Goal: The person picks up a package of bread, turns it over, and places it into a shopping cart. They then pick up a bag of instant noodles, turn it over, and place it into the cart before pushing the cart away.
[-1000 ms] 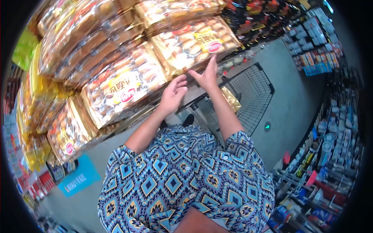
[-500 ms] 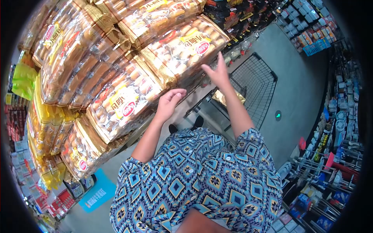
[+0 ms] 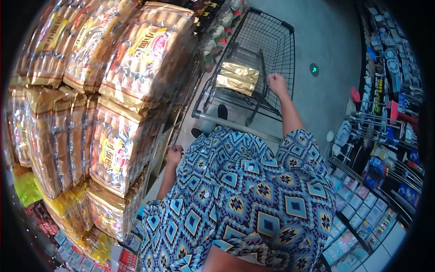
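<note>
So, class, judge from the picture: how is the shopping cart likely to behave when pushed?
The shopping cart is probably light for its size, being open wire mesh with little but gold packaging visible inside. It should roll fairly easily, since the floor looks smooth. Its basket seems stiff: the rim and mesh keep a firm box shape.

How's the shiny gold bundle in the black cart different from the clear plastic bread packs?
The shiny gold bundle hides its contents; the clear plastic bread packs show rolls and yellow labels. The bundle lies in the black wire cart; the packs are piled outside it. Both wrappers have gold.
</note>
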